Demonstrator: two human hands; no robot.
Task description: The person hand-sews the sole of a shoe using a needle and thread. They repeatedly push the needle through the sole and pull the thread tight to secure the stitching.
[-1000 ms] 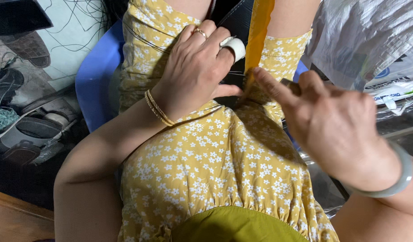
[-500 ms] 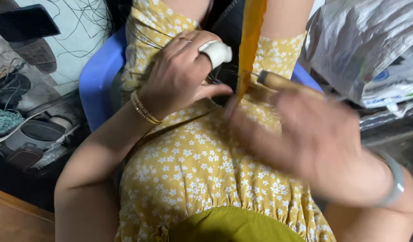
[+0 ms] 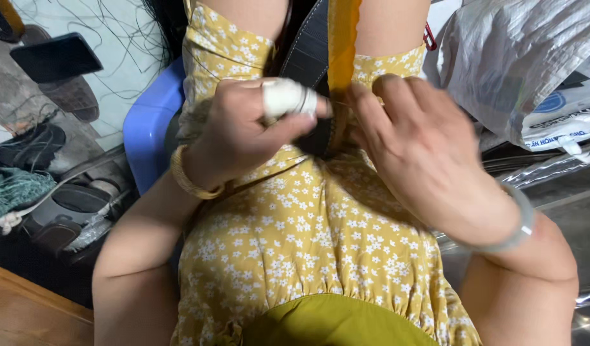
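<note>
Dress (image 3: 307,256): thin matt cotton-like cloth, floral print. Strip (image 3: 343,45): smooth orange-yellow, slightly glossy; beside it dark grained leather-like piece (image 3: 307,54). Finger wrap (image 3: 285,97): white matt tape. Bangle (image 3: 186,176): ribbed gold metal. Bracelet (image 3: 522,224): glassy pale stone. Sack (image 3: 519,64): shiny woven plastic. Stool (image 3: 147,128): smooth blue plastic.

**A:** What colours do you see?

**B:** I see a mustard-yellow dress (image 3: 307,256) dotted with small white flowers, and a plain olive-green cloth (image 3: 333,320) at the near edge. An orange-yellow strip (image 3: 343,45) lies on a dark grey strap (image 3: 311,51).

**A:** And the hands?

**B:** The left hand (image 3: 243,128) has a white-wrapped finger (image 3: 285,97) and a gold bangle (image 3: 186,176). The right hand (image 3: 416,141) wears a pale green bangle (image 3: 522,224). Far left, I see a blue chair (image 3: 147,128).
</note>
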